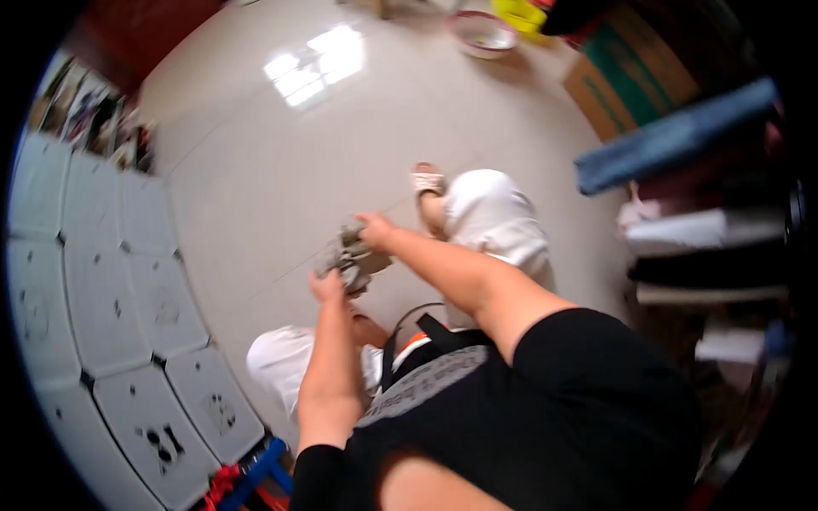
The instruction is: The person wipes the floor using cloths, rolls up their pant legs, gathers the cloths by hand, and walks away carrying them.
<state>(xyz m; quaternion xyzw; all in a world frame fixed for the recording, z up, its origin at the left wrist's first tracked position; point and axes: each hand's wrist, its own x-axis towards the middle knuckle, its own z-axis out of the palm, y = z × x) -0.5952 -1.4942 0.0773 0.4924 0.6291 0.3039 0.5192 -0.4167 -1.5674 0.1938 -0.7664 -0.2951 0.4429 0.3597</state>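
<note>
A bunched grey-green cloth (345,257) hangs in front of my knees, with folds that hide what kind of cloth item it is. My left hand (325,288) grips its near left side, and my right hand (375,232) holds its far right side. Both hands are closed on the fabric, and motion blurs the fingers a little. Below the cloth, between my white-trousered legs (498,217), a dark curved strap or handle (413,313) shows in front of my black shirt.
White storage cubes (128,285) line the left side. Clothes, including folded jeans (677,136), hang or stack along the right. A cardboard box (630,72) and a red-rimmed basin (483,36) stand on the tiled floor (281,162) ahead. Blue and red bars (264,473) lie at lower left.
</note>
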